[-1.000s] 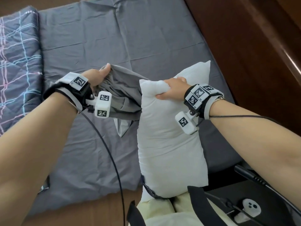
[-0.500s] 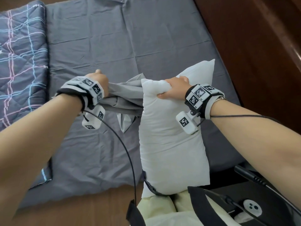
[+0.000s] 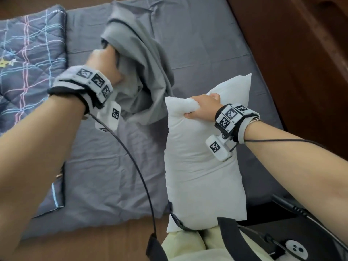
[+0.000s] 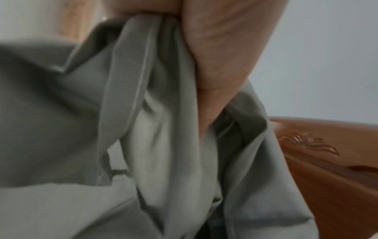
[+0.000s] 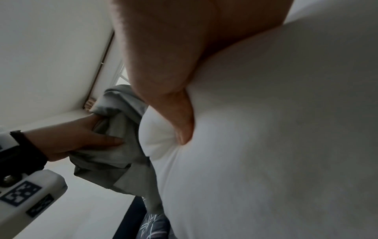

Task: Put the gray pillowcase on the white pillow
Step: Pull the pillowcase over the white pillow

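The white pillow (image 3: 203, 166) stands upright against my lap, its lower end near my body. My right hand (image 3: 201, 108) grips its top left corner, thumb pressed into the stuffing (image 5: 184, 129). The gray pillowcase (image 3: 143, 72) hangs bunched in the air to the left of the pillow, above the bed. My left hand (image 3: 107, 63) holds it raised, fingers curled round gathered folds (image 4: 163, 64). The same hand shows in the right wrist view (image 5: 85, 137) clutching the gray pillowcase (image 5: 118, 145). The pillowcase's lower edge hangs just beside the pillow's top corner; its opening is hidden in the folds.
A gray sheet (image 3: 197, 44) covers the bed. A blue quilt with coloured lines (image 3: 28, 63) lies folded at the left. A brown wooden bed frame (image 3: 301, 63) runs along the right. A black cable (image 3: 139, 176) hangs from my left wrist. A black case with a white controller (image 3: 295, 249) sits bottom right.
My left hand has lifted the pillowcase up and away from the pillow, so it now hangs in the air. My right hand keeps its grip on the pillow's corner.
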Motion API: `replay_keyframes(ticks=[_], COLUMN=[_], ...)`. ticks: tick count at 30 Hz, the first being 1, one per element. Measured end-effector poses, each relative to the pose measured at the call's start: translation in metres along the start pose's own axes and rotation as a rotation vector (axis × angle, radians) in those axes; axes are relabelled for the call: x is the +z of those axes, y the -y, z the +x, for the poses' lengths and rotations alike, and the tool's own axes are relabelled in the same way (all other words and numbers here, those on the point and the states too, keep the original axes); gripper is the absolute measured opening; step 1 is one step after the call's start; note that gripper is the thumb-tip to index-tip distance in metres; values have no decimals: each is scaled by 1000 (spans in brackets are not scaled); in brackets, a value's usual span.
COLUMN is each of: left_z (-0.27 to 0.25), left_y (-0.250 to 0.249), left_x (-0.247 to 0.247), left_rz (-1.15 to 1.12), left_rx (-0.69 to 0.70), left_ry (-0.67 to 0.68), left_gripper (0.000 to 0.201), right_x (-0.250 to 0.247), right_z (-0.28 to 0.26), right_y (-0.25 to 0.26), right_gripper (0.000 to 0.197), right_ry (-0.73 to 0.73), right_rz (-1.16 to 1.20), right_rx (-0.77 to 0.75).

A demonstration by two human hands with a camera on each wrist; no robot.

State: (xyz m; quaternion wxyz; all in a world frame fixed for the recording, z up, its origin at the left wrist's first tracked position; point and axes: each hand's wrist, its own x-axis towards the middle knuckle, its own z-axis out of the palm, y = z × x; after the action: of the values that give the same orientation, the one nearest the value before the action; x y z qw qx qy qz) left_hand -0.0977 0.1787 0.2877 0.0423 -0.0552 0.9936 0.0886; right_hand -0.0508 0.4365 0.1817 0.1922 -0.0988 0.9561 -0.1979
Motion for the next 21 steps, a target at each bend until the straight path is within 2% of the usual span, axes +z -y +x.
replay_keyframes(ticks=[3, 5, 6, 9, 14, 18, 21], left_z=[-4, -8, -10, -14, -13, -16, -19], left_y=[-4, -6, -8, -20, -46, -56, -46], left_x=[20, 31, 36, 47, 53, 56, 56], left_rz=[19, 7, 4, -17, -153, -148, -96], left_rx=[43, 48, 53, 52, 87, 203, 232], left_ry=[101, 145, 166, 198, 226, 285, 321], left_gripper=[56, 55, 54, 54, 50, 40, 33], right_x=[0, 1, 1, 0, 10, 17, 18], right_z=[0, -1, -2, -7, -11, 2, 11], right_y=[8, 13, 15, 24, 48, 52, 37], right_gripper=[15, 13, 16, 42, 56, 65, 69], right_ry=[-5, 5, 9, 34, 95, 89, 40], right_rz=[-10, -3, 4, 5, -81, -89, 22], right_rx=[-17, -31, -40, -90, -198, -142, -13])
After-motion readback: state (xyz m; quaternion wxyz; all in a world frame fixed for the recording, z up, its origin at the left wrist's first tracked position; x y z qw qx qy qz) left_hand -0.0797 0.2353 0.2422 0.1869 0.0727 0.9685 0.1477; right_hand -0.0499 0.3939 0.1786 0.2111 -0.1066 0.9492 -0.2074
